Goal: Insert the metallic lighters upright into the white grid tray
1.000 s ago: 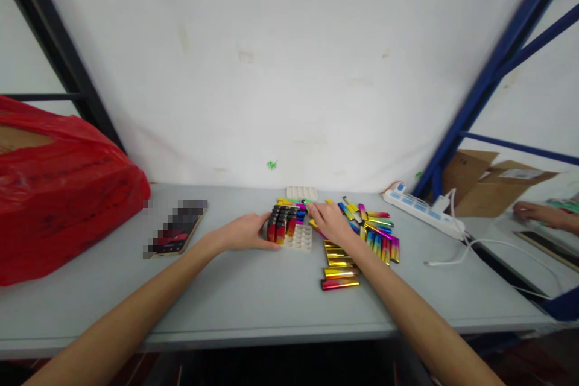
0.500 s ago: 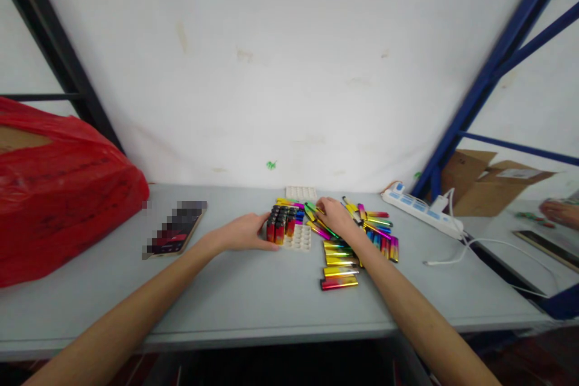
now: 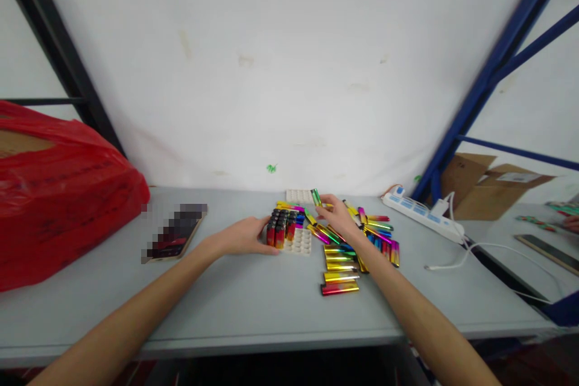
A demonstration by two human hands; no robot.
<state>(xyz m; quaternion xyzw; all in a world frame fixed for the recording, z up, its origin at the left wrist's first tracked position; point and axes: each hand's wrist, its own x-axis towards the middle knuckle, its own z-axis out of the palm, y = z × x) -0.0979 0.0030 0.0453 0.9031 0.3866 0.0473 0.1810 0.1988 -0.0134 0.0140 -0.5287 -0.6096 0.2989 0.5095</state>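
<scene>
My left hand (image 3: 248, 236) curves round the left side of several upright lighters (image 3: 280, 235), with black tops and red-orange bodies, its thumb at the front and its other fingers behind them. They stand in a white tray with round pockets (image 3: 299, 243), whose right part shows bare pockets. Between the fingertips of my right hand (image 3: 335, 215) is a green metallic lighter (image 3: 316, 197), raised and tilted above the pile. Beneath and beside that hand lie loose shiny lighters (image 3: 340, 276) in gold, red, blue and purple.
A second white tray (image 3: 298, 195) lies by the wall. On the left are a phone (image 3: 183, 232) and a red plastic bag (image 3: 67, 193). To the right are a white power strip (image 3: 423, 215) with a cable and a cardboard box (image 3: 479, 190). Another person's hand (image 3: 572, 223) shows at the far right.
My right hand has lifted the green lighter from the pile and tipped it more upright. My left hand stays at the upright lighters.
</scene>
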